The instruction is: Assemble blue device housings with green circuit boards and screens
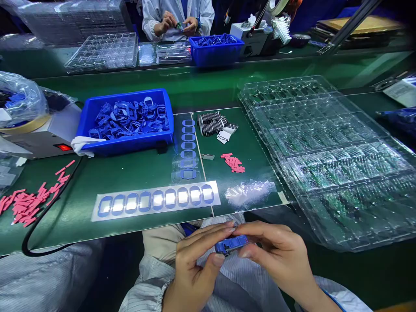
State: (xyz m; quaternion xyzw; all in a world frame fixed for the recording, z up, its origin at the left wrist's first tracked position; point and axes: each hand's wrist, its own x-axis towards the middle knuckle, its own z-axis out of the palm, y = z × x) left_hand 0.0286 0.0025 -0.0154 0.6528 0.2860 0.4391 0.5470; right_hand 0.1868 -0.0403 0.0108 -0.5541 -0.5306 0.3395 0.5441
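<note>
A small blue plastic housing (231,245) is held above my lap, just off the table's front edge. My left hand (201,255) grips its left end between thumb and fingers. On the other end, my right hand (276,249) pinches it with thumb and fingertips. Parts of the housing are hidden behind the fingers. Beyond my hands on the table lies a strip of blue-rimmed oval stickers (157,200). A pile of small clear film pieces (248,193) lies just past my right hand.
A blue bin (125,146) of blue plastic parts stands back left. Pink strips (233,163) and black-and-white pieces (212,123) lie mid-table. Clear blister trays (325,160) fill the right. A black cable (27,242) crosses the left edge. Across the bench, a co-worker's hands (178,24) hold a small part.
</note>
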